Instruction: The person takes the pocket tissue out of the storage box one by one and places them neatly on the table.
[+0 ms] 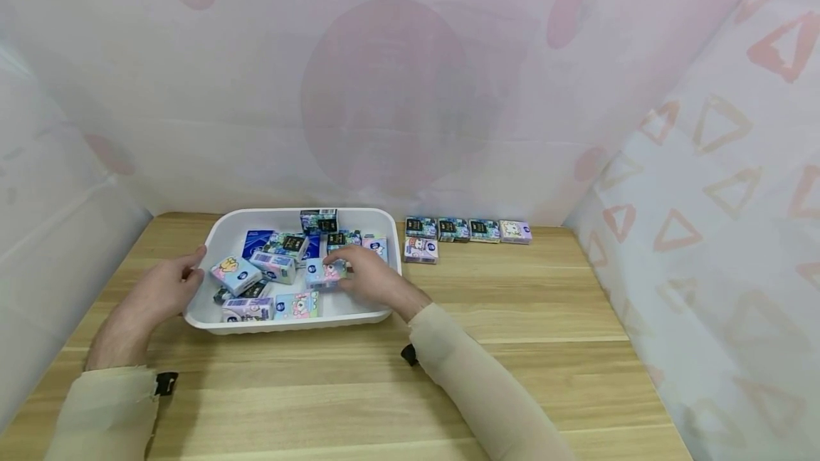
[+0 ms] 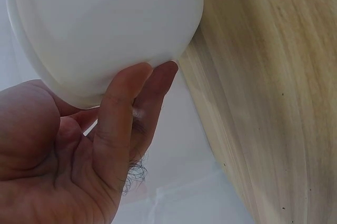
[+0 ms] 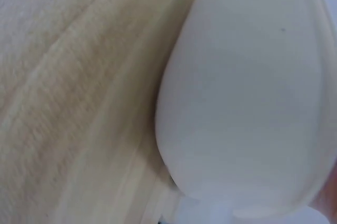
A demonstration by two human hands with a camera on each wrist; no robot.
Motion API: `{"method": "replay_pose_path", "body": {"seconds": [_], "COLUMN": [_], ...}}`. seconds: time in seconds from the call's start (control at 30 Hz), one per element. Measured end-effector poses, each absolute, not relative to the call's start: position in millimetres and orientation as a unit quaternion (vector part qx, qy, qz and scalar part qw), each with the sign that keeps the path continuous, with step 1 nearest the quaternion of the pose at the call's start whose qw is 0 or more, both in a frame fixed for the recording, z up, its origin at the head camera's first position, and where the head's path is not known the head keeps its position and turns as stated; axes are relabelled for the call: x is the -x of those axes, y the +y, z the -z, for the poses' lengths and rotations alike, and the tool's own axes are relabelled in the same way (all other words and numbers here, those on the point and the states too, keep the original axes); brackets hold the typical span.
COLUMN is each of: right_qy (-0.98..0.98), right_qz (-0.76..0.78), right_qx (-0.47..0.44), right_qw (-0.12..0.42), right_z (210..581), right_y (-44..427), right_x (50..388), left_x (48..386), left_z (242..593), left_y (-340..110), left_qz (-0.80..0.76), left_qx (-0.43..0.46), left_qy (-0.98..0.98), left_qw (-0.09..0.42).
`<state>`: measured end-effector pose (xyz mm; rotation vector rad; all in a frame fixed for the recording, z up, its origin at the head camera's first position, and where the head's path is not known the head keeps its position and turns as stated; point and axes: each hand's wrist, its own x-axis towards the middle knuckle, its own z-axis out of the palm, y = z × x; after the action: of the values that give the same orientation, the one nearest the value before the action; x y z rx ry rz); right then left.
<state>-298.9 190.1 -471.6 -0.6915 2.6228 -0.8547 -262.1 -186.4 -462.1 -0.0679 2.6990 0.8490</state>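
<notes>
I use my left hand (image 1: 163, 288) to pinch a white plastic tub (image 1: 339, 318) by its edge.
My right hand (image 1: 369, 272) grips a small blue-and-pink box (image 1: 317, 274) inside; wooden surface (image 1: 307, 383) spreads in front.

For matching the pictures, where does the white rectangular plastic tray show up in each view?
Head: the white rectangular plastic tray is left of centre, in the lower half, seen from above.
Left wrist: upper left, cut off by the top edge, with the left hand at its rim.
Right wrist: its outer wall fills most of the right half.
Shared landmark: the light-brown wood-grain tabletop, at right in the left wrist view, at left in the right wrist view.
</notes>
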Motion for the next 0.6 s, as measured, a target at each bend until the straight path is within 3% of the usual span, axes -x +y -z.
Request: {"method": "replay_pose_path", "body": {"seconds": [0.6], "right_qy": [0.886], "right_qz": [0.391], "right_qx": [0.213], "right_qw": [0.133], "right_z": [459.2], "right_y": [237.0], "right_x": [289.7], "left_x": [261.9], "left_z": [463.7], "left_y": [-186.6], "left_qz": [-0.287], "left_qx": [0.019], "left_qy": [0.946], "left_qw": [0.148]}}
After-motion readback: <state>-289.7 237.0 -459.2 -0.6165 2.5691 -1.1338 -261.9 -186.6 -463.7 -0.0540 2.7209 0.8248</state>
